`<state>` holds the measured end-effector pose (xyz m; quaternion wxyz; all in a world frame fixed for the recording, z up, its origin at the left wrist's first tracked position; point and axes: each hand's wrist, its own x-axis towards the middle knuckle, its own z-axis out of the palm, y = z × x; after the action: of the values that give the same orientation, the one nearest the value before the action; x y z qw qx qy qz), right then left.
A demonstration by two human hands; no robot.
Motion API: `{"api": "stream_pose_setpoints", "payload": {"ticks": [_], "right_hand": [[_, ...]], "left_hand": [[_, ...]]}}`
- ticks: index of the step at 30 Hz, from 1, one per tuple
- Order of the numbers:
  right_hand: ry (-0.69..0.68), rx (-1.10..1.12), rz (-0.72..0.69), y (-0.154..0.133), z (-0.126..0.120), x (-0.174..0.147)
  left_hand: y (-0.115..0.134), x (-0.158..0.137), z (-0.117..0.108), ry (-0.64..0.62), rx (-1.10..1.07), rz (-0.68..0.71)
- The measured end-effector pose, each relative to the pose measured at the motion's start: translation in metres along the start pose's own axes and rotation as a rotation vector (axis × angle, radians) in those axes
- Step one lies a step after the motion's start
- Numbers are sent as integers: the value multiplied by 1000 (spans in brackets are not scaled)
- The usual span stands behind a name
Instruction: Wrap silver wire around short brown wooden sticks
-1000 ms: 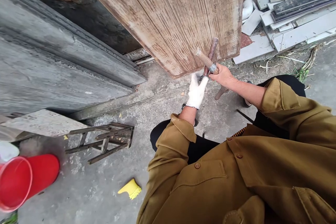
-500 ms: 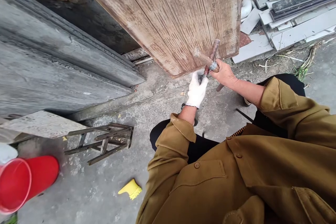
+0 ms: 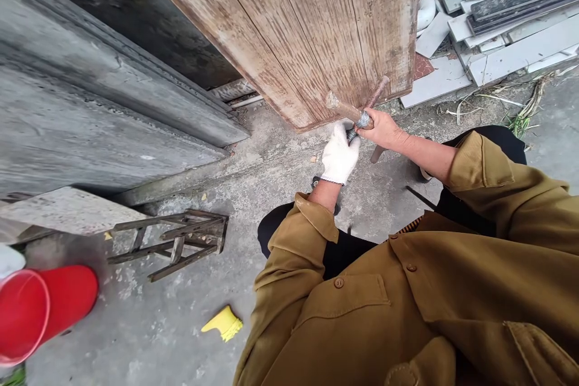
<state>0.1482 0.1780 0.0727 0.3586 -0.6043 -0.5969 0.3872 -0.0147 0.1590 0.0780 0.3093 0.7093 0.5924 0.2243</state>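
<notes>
My left hand [image 3: 340, 154], in a white knitted glove, is closed around the wire-wrapped lower end of a reddish-brown rod [image 3: 378, 90]. My bare right hand [image 3: 385, 129] grips a brown wooden stick [image 3: 344, 107] with silvery wire [image 3: 363, 119] bound round it. The stick crosses in front of the rod, and its pale, worn end points up and left. Below my right fingers a dark brown bar [image 3: 377, 154] shows; I cannot tell what it joins. Both hands are just in front of the lower edge of a weathered plank panel [image 3: 316, 42].
A small wooden stool [image 3: 181, 241] lies on its side to the left, near a red bucket [image 3: 67, 298]. A yellow boot-shaped piece [image 3: 224, 322] lies on the concrete floor [image 3: 167, 325]. Stacked boards and tiles [image 3: 506, 30] stand at right; a grey slab [image 3: 90, 108] leans at left.
The stick in my right hand has dropped slightly and swung to the left. The rod's upper end has tilted to the right. My left hand has barely moved.
</notes>
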Motion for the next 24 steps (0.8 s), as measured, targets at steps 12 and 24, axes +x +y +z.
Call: {"api": "stream_pose_setpoints", "payload": {"ticks": [12,24], "right_hand": [[-74,219,2,-1,-24,16],[-135,-135,-38,-11,-24,25]], "left_hand": [[7,-5,-1,-60,208,12],[8,-7,5,-157,380,94]]}}
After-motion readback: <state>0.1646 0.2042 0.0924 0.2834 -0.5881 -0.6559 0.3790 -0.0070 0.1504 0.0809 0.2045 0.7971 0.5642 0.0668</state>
